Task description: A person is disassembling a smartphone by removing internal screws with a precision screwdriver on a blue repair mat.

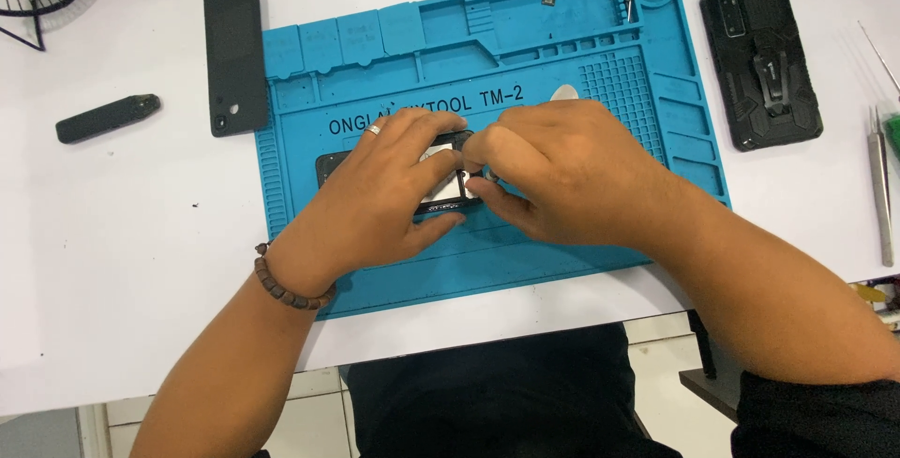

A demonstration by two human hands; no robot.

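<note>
Hands meet over the middle of a blue silicone repair mat (562, 261) on a white table (122, 261). Under them lies an opened phone (441, 186), mostly hidden, its dark frame and pale inner parts showing between the fingers. The left hand (384, 195), with a ring and a beaded bracelet (286, 289) at the wrist, is spread flat and presses on the phone. The right hand (553, 167) has its fingers curled narrow and pinched at the phone's right edge; what they pinch cannot be told. A black back cover (234, 55) lies at the mat's upper left corner, a dark bar-shaped tool (106, 118) well to the left, a rugged black phone case (761, 62) to the right, and tweezers (879, 191) near the table's right edge.
</note>
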